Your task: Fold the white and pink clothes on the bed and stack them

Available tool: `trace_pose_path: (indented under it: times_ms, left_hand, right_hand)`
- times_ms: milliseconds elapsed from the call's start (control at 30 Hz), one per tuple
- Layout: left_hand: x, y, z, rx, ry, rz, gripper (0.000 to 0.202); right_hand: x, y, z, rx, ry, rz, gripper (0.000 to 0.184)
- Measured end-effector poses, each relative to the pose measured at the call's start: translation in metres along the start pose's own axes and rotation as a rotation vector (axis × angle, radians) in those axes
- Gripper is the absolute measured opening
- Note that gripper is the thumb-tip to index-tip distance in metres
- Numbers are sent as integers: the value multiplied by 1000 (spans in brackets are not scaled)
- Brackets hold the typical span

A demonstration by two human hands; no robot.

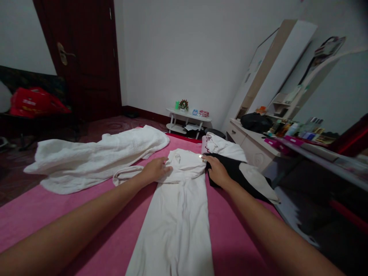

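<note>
A long white garment (181,207) lies lengthwise on the pink bed cover (235,234), its upper part folded over near the far end. My left hand (155,169) grips the left side of that folded part, thumb and fingers at the cloth. On the opposite side my right hand (217,171) has its fingertips closed on the right edge, beside a small shiny spot. A narrow white strip of cloth (126,174) loops out to the left, partly behind my left wrist.
A crumpled white cloth (100,157) spreads at the left. Black-and-cream clothing (255,178) and a folded white piece (225,145) lie at the right. Beyond are a low white table (188,115), a dresser (247,142) with bottles, a door (83,57) and a red bag (34,102).
</note>
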State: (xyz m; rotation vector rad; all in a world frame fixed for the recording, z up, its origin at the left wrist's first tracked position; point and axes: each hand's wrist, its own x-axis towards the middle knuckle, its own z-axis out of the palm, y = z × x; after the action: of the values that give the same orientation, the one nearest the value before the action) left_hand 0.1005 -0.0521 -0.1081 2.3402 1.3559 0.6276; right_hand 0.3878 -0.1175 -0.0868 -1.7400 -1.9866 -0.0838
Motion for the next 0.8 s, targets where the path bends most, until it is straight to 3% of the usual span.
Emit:
trace_pose_path:
  times_ms: [67,233,367,567,800]
  left_hand:
    - [-1,-3,5,40,27,-32,44]
    - [-5,-8,6,38,106,-60,35]
    - [-4,-9,8,-22,238,-86,27]
    - [-6,-8,12,63,227,-98,14]
    - [-11,-5,12,114,196,-142,16]
  right_hand:
    - [15,8,10,50,-56,11,62]
    - [47,26,27,177,-134,82,28]
    - [59,25,40,106,-101,151,29]
    - [53,0,61,-81,4,207,31]
    - [30,-51,52,-263,131,127,44]
